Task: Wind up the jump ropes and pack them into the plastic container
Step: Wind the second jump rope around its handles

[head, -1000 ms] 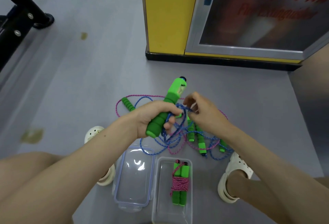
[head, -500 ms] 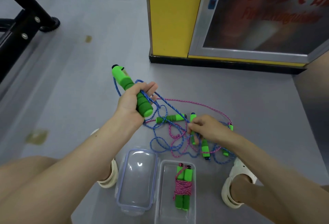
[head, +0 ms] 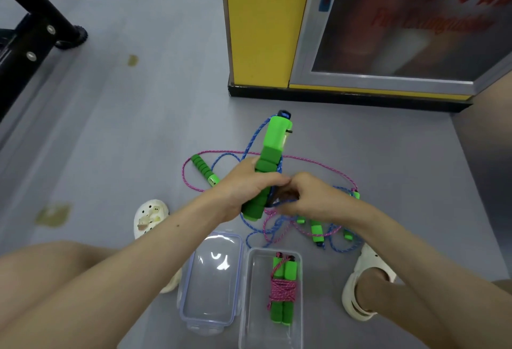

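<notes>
Gripping a green handle (head: 270, 160) by its foam lower half in the clenched left hand (head: 243, 188), held off the floor, tip tilted up and away, dark cap on top, pale panel on the side too small to read. Pinching a loop of blue rope (head: 252, 138) with the right hand (head: 313, 196), fingers curled, knuckles touching the left hand's fingertips, just beside the foam. From the cap, blue rope down past the left hand into a loose tangle with pink rope (head: 318, 164) on the grey floor (head: 138, 127). To the tangle's left, a loose handle (head: 203, 170); under the right forearm, more green handles (head: 315, 231). Nearer the body, an open plastic container (head: 256, 307), its near end cut off by the picture's lower edge, holding a wound pink bundle (head: 283, 289) with two green handles side by side. Touching its left wall, the clear lid (head: 210, 287), blue-rimmed. White clogs (head: 151, 217) on either side, bare knees closing in from both lower corners. Beyond the ropes, the black base of a yellow cabinet (head: 260, 29), near but apart. On its glass door (head: 415, 57), blurred red lettering beginning "Fire Ex". Open floor left and ahead as far as a black metal frame (head: 33, 29), apart from yellowish stains (head: 52, 214).
</notes>
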Available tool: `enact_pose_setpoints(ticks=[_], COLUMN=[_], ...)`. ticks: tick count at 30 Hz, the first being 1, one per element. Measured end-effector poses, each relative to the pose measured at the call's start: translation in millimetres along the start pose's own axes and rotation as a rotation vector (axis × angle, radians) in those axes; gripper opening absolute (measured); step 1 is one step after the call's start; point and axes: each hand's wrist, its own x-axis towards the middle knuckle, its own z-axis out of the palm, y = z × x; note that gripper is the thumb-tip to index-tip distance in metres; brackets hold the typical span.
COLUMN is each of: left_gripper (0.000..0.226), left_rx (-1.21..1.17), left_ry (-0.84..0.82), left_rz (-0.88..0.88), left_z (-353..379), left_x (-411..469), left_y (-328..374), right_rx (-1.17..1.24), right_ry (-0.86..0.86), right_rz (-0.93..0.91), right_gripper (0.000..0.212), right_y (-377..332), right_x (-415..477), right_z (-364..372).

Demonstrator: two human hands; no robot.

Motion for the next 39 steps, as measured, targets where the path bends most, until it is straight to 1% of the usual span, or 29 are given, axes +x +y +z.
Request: enact_pose_setpoints(ticks=[4, 9, 10, 11, 13, 14, 15, 17, 18, 20, 23, 26, 28, 29, 31, 34, 35, 37, 39], left_gripper=[0.013, 0.014, 0.013, 0.012, 0.009, 0.008, 0.009, 0.018, 0.023, 0.026, 0.028, 0.025, 0.02, 0.017, 0.014, 0.013, 0.013, 0.014, 0.025], left_rx=[-0.03, -0.068, -0.066, -0.056, -0.023, -0.009, 0.004, 0.031, 0.044, 0.047, 0.021, -0.054, -0.116, -0.149, -0.229, -0.374, -0.446, -0.647, -0.85], left_ry=[0.028, -0.023, -0.043, -0.066, -0.109, -0.128, -0.149, -0.195, -0.212, -0.241, -0.294, -0.363, -0.375, -0.37, -0.352, -0.28, -0.234, -0.099, 0.07], left_rz=[-0.05, -0.054, -0.06, -0.073, -0.113, -0.133, -0.15, -0.172, -0.185, -0.228, -0.31, -0.338, -0.311, -0.297, -0.267, -0.194, -0.162, -0.073, 0.055], left_z=[1.2, -0.6, 0.0, 1.1, 3.2, 3.4, 3.0, 0.5, -1.1, -3.3, -8.3, -16.8, -20.4, -20.8, -20.1, -17.9, -16.1, -13.0, -16.4], left_x=[1.0, 3.7, 3.5, 2.7, -0.4, -1.4, -2.5, -3.9, -4.5, -6.2, -7.8, -8.9, -10.0, -10.9, -12.5, -14.1, -14.1, -11.5, -5.6], left_y=[-3.0, -1.1, -0.5, -0.4, -1.1, -1.8, -2.1, -1.1, 0.1, 4.0, 9.6, 16.1, 20.2, 21.7, 24.2, 26.9, 28.0, 31.3, 35.2], right_rx=[0.185, 0.356, 0.33, 0.224, -0.114, -0.242, -0.301, -0.307, -0.281, -0.204, -0.046, 0.369, 0.61, 0.674, 0.712, 0.696, 0.672, 0.605, 0.576], right_ry=[0.108, 0.194, 0.224, 0.268, 0.355, 0.377, 0.382, 0.373, 0.367, 0.363, 0.329, 0.165, 0.121, 0.127, 0.14, 0.173, 0.189, 0.195, 0.179], right_rz=[-0.04, -0.009, -0.003, 0.001, -0.012, -0.02, -0.023, -0.033, -0.049, -0.083, -0.07, -0.038, 0.004, 0.02, 0.047, 0.095, 0.117, 0.157, 0.189], right_gripper=[0.021, 0.018, 0.017, 0.016, 0.024, 0.03, 0.035, 0.042, 0.044, 0.044, 0.037, 0.02, 0.018, 0.019, 0.024, 0.017, 0.019, 0.034, 0.045], right_y=[0.1, 2.1, 1.9, 2.5, 6.0, 7.3, 7.4, 7.5, 7.0, 6.0, 0.7, -0.4, 4.5, 7.7, 13.2, 20.9, 23.4, 27.0, 26.6], right_x=[-7.1, -10.5, -10.4, -9.9, -8.7, -8.4, -8.9, -9.3, -9.9, -10.1, -10.6, -12.7, -13.2, -12.3, -10.1, -3.3, -0.6, 5.2, 8.0], right_z=[-12.2, -4.7, -3.2, -3.1, -3.8, -3.8, -3.6, -2.1, -1.0, 0.7, -4.0, -20.2, -31.5, -35.5, -37.0, -22.7, -16.5, -5.5, 0.6])
